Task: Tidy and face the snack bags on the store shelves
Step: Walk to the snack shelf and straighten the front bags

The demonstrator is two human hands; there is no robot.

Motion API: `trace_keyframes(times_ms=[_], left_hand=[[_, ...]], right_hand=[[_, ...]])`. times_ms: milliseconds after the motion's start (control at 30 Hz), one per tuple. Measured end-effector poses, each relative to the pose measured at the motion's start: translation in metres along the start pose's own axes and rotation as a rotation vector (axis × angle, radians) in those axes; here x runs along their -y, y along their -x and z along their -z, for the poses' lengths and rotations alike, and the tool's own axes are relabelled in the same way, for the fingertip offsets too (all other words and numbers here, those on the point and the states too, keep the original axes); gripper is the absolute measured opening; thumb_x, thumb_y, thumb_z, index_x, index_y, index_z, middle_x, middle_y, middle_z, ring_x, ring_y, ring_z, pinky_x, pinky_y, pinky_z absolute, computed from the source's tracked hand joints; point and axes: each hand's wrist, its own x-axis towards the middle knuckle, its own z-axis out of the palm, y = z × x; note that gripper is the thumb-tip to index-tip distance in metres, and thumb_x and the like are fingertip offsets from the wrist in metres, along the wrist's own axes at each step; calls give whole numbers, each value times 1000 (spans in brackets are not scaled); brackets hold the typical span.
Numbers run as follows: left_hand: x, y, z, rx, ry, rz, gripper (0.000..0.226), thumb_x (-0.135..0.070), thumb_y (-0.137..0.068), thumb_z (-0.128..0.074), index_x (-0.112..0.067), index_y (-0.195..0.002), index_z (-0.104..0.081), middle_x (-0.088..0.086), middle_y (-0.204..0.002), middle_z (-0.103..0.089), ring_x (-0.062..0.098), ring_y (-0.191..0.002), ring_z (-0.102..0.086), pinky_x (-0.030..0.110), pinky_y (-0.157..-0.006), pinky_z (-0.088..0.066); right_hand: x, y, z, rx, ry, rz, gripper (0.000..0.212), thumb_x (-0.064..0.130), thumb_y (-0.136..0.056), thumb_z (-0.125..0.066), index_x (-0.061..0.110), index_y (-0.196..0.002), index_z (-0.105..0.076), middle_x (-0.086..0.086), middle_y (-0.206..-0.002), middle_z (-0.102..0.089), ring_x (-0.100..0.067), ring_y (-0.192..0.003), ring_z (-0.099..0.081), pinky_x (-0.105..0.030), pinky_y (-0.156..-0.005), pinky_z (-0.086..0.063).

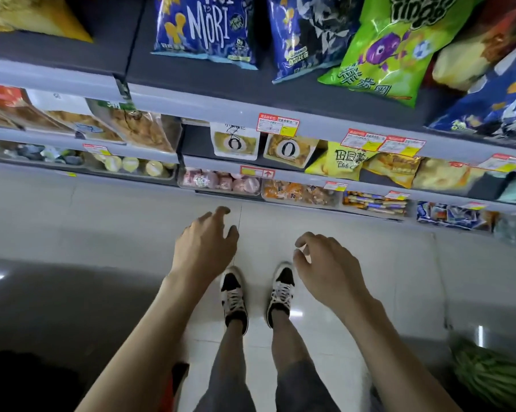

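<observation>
Your top shelf [221, 84] carries the MORI bag [206, 25], a second blue bag [304, 34] beside it, and a green bag [393, 46] touching that one's right edge. A yellow bag [34, 16] lies in the bay to the left. On the middle shelf [195, 144] a white pouch [235, 142] and a tan pouch [289, 150] stand side by side, with a lime bag [344, 162] to their right. Lowest down, clear trays [221, 181] of small packets sit in a row. Your shoes [234, 295] stand on the pale tiled floor [102, 218].
</observation>
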Motion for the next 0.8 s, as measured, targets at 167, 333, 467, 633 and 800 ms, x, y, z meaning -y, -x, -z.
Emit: trace_keyframes(times_ms=[167,333,467,633,800], left_hand=[[5,-70,-23,-170,15,-60,54,-37,-104,-57,-25,-154,-42,8,-134,-68,39,-108,-70,53,-85,-61],[25,-149,-39,-325,181,-74,43,-27,-104,-57,-17,-145,-54,12,-131,-71,41,-112,-68,49,-88,-58],[36,-199,-51,-417,361,-13,37,-22,-96,-54,-14,-132,-57,11,-126,-68,38,-108,-66,45,-83,-53],[43,-238,-53,-488,555,132,40,-22,-93,-53,-11,-131,-60,3,-117,-70,31,-108,-63,36,-82,-46],[41,-265,-50,-446,582,81,32,-38,-103,-58,-9,-111,-69,6,-101,-75,25,-89,-63,36,-75,-46]], right_hand=[[-4,-67,0,-128,-4,32,29,33,-101,-57,25,-128,-61,4,-125,-67,-24,-115,-62,-37,-86,-51],[-14,-132,-17,-295,-213,43,39,24,-100,-61,13,-137,-57,-8,-130,-69,-27,-116,-67,-43,-90,-57],[-15,-186,-30,-353,-523,-143,49,22,-101,-62,14,-148,-50,-3,-132,-66,-24,-111,-69,-35,-93,-57],[-10,-231,-42,-452,-765,-270,50,20,-100,-63,14,-147,-44,-5,-132,-67,-25,-110,-69,-29,-88,-53],[-7,-264,-39,-544,-889,-382,54,24,-104,-59,15,-152,-35,-9,-142,-58,-30,-120,-63,-26,-89,-45]])
